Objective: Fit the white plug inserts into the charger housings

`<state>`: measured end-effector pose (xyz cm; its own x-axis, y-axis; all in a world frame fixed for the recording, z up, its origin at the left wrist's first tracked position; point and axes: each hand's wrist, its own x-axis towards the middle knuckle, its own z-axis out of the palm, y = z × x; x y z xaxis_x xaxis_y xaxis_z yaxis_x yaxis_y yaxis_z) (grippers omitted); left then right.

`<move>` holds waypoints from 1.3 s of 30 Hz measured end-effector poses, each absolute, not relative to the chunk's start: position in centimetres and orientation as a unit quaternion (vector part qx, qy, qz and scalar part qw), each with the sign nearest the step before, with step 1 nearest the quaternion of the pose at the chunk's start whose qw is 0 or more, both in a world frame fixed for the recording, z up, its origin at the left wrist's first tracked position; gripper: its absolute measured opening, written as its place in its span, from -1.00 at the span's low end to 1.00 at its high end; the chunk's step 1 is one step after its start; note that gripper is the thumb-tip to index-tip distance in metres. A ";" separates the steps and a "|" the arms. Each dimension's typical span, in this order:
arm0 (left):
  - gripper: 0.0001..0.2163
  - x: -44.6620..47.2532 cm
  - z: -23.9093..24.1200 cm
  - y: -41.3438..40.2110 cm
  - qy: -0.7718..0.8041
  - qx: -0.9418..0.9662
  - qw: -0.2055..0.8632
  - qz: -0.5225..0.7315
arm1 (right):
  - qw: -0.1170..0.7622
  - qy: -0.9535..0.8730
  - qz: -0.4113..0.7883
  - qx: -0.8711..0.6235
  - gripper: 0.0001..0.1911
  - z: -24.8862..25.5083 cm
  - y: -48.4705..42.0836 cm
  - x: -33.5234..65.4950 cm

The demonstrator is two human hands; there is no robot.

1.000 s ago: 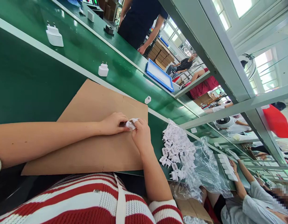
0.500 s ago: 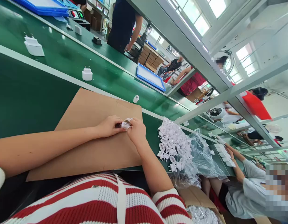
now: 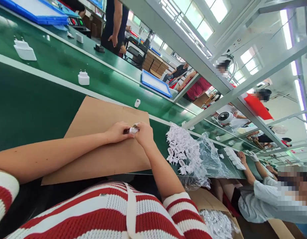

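Both my hands meet over a brown cardboard sheet [image 3: 93, 162] on the green bench. Between them is a small white charger housing [image 3: 133, 130], largely covered by fingers. My left hand [image 3: 117, 132] pinches its left end, while my right hand [image 3: 145, 133] closes round its right side. Something clear or shiny shows at the top of the part, too small to make out. Right of the cardboard lies a heap of white plug housings [image 3: 183, 146] on a clear plastic bag [image 3: 210, 159].
Beyond the cardboard, the green conveyor belt [image 3: 56, 63] carries white plug chargers [image 3: 83, 77] and a small white piece [image 3: 137, 103]. A blue tray [image 3: 156, 83] sits on the far ledge. A metal frame [image 3: 205, 113] slants overhead. At right, a co-worker's hand [image 3: 241, 156] is near white blocks [image 3: 234, 158].
The camera view has shifted a little, so the belt items sit further left. My hands still hold the white part, turned slightly. The co-worker's hands at right have moved apart.
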<state>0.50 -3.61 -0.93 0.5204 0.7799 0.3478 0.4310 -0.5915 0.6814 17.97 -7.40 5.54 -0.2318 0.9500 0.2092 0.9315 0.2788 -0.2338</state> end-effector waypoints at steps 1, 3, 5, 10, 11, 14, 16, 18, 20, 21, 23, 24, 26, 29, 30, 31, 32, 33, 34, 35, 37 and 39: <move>-0.62 0.5 -0.9 -3.7 0.368 0.828 0.269 0.327 | 0.157 -0.779 0.027 -0.606 -0.89 5.6 -7.5 17.8; -0.61 0.4 -0.6 -3.8 0.375 0.825 0.272 0.323 | 0.163 -0.769 0.031 -0.617 -0.84 5.9 -7.8 17.4; -0.61 0.3 -0.3 -4.1 0.377 0.827 0.267 0.319 | 0.174 -0.762 0.046 -0.622 -0.81 6.3 -8.1 17.1; -0.53 0.1 0.3 -4.4 0.358 0.842 0.260 0.309 | 0.234 -0.737 0.084 -0.629 -0.80 6.2 -8.8 17.0; -0.54 0.0 0.3 -4.3 0.351 0.847 0.260 0.304 | 0.254 -0.726 0.088 -0.633 -0.76 5.7 -9.0 17.0; -0.57 0.0 0.4 -4.0 0.341 0.859 0.249 0.289 | 0.319 -0.701 0.097 -0.630 -0.56 3.9 -10.2 17.5; -0.54 0.1 0.4 -3.9 0.347 0.861 0.246 0.279 | 0.365 -0.696 0.103 -0.610 -0.47 2.5 -11.5 18.6; -0.48 0.4 0.5 -3.7 0.365 0.853 0.254 0.272 | 0.406 -0.686 0.085 -0.597 -0.40 1.3 -13.0 20.7; -0.40 0.7 0.5 -3.5 0.390 0.838 0.275 0.267 | 0.426 -0.658 0.032 -0.620 -0.35 0.3 -14.8 23.6; -0.35 0.8 0.5 -3.3 0.399 0.829 0.287 0.266 | 0.425 -0.635 0.000 -0.645 -0.36 -0.1 -15.8 25.2; -0.28 0.9 0.5 -2.8 0.411 0.820 0.299 0.264 | 0.406 -0.577 -0.057 -0.706 -0.44 -0.7 -17.7 28.3; -0.27 0.9 0.4 -2.6 0.411 0.821 0.298 0.261 | 0.395 -0.550 -0.077 -0.731 -0.49 -1.0 -18.5 29.5; -0.37 0.9 0.3 -2.3 0.405 0.831 0.285 0.255 | 0.385 -0.516 -0.100 -0.759 -0.57 -1.2 -19.7 31.0; -0.50 0.8 0.1 -2.2 0.386 0.842 0.287 0.245 | 0.412 -0.558 -0.074 -0.717 -0.64 -0.8 -19.6 30.3; -0.52 0.7 0.0 -2.2 0.381 0.842 0.292 0.245 | 0.427 -0.588 -0.048 -0.686 -0.65 -0.4 -19.0 29.3; -0.53 0.7 0.0 -2.1 0.377 0.842 0.295 0.247 | 0.437 -0.619 -0.017 -0.652 -0.65 0.1 -18.1 28.2; -0.55 0.6 0.0 -2.1 0.373 0.843 0.297 0.247 | 0.443 -0.650 0.015 -0.618 -0.64 0.7 -16.9 26.9; -0.57 0.6 -0.1 -2.1 0.370 0.844 0.299 0.249 | 0.440 -0.679 0.042 -0.587 -0.61 1.3 -15.6 25.5; -0.59 0.5 -0.1 -2.2 0.366 0.844 0.300 0.252 | 0.429 -0.705 0.062 -0.561 -0.57 1.9 -14.2 24.1; -0.61 0.4 -0.2 -2.3 0.360 0.843 0.304 0.258 | 0.408 -0.733 0.080 -0.538 -0.52 2.5 -12.7 22.9; -0.65 0.1 -0.2 -2.6 0.349 0.840 0.316 0.270 | 0.349 -0.779 0.118 -0.508 -0.51 3.3 -10.0 21.0; -0.66 -0.3 -0.2 -3.1 0.351 0.827 0.339 0.278 | 0.306 -0.793 0.161 -0.502 -0.62 3.9 -8.0 19.9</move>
<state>-0.32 -3.07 -0.20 0.5992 0.7690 0.2229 0.3914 -0.5242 0.7563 19.91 -7.96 3.90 -0.3090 0.8943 0.3238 0.6969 0.4445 -0.5628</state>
